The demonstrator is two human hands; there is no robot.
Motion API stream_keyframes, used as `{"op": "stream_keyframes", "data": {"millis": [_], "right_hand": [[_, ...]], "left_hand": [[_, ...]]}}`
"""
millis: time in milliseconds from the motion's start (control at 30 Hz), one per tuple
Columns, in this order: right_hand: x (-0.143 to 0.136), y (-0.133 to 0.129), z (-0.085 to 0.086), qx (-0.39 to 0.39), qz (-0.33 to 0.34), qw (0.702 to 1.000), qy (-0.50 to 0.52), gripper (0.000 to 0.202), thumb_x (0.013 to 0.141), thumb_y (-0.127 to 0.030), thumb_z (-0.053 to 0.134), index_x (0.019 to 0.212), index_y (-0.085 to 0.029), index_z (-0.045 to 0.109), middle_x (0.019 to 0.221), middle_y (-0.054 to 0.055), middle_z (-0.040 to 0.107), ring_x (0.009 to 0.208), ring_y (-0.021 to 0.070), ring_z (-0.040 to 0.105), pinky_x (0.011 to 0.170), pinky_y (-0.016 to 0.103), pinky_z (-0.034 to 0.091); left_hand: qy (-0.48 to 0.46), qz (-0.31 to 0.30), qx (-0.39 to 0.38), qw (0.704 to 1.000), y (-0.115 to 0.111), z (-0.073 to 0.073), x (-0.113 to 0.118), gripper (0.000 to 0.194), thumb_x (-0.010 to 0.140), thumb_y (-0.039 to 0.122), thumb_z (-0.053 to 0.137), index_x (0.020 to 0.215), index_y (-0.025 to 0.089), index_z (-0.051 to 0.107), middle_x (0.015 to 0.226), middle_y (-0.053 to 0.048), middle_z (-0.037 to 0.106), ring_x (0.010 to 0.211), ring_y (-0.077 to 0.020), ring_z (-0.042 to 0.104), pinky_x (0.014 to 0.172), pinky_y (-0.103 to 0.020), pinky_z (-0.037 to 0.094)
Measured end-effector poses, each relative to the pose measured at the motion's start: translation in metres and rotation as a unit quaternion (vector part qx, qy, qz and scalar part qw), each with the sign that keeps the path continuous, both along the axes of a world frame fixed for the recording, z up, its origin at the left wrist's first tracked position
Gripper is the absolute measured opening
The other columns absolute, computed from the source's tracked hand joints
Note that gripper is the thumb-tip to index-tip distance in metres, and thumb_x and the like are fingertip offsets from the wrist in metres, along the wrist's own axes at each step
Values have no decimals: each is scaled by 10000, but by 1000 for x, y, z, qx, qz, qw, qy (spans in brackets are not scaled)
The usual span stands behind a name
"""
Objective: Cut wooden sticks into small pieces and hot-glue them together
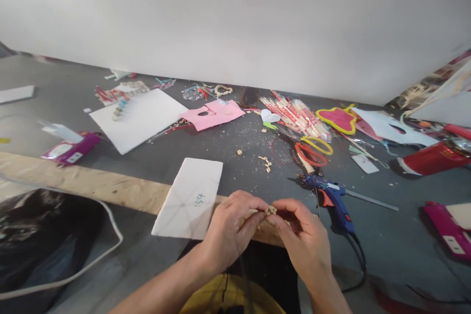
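Between the fingertips of both hands is a small cluster of pale wooden pieces (271,210). My left hand (235,221) pinches it from the left, thumb and forefinger closed on it. From the other side my right hand (303,230) grips it the same way. Just left of my left hand lies a white foam board (191,196) with "154" written on it. A blue hot glue gun (333,198) with an orange trigger rests to the right of my right hand. Ahead on the table are loose wooden bits (266,163) and another small cluster (239,152).
Orange-handled scissors (311,154) lie near patterned paper straws (290,113). Farther back are pink cut paper (213,114), a white sheet (143,117) and a pink shape with yellow edging (336,120). A red can (436,157) and tissue packs (73,147) flank the work area.
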State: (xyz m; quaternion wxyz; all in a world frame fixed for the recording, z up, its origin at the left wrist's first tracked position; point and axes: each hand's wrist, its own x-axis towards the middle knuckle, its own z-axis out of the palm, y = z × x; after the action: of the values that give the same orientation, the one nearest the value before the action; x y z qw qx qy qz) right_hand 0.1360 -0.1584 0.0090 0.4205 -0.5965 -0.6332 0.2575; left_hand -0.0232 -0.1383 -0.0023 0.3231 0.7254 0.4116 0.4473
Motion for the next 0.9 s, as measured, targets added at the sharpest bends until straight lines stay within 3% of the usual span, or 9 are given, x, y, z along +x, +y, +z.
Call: {"op": "stream_keyframes", "data": {"millis": [300, 667, 900], "right_hand": [[0, -5, -1, -15, 47, 999, 16, 146, 822, -271, 575, 925, -245, 675, 852, 16, 722, 736, 163, 678, 647, 244, 537], [-3, -4, -9, -57, 34, 991, 119, 102, 808, -298, 616, 846, -211, 653, 728, 6, 678, 636, 141, 638, 573, 219, 524], [-10, 1, -6, 3, 35, 985, 171, 37, 781, -227, 632, 757, -207, 652, 857, 49, 686, 761, 153, 656, 635, 229, 542]], "left_hand": [[-2, 23, -13, 1000, -2, 3, -1, 107, 854, 137, 550, 890, 208, 622, 827, -6, 692, 776, -123, 622, 722, -218, 477], [-9, 32, -4, 999, -3, 2, -2, 101, 840, 128, 561, 850, 206, 625, 777, -8, 682, 738, -129, 622, 693, -230, 484], [-24, 27, -9, 999, -2, 2, -3, 109, 830, 110, 574, 862, 204, 618, 801, -8, 683, 756, -126, 618, 699, -222, 484]]}}
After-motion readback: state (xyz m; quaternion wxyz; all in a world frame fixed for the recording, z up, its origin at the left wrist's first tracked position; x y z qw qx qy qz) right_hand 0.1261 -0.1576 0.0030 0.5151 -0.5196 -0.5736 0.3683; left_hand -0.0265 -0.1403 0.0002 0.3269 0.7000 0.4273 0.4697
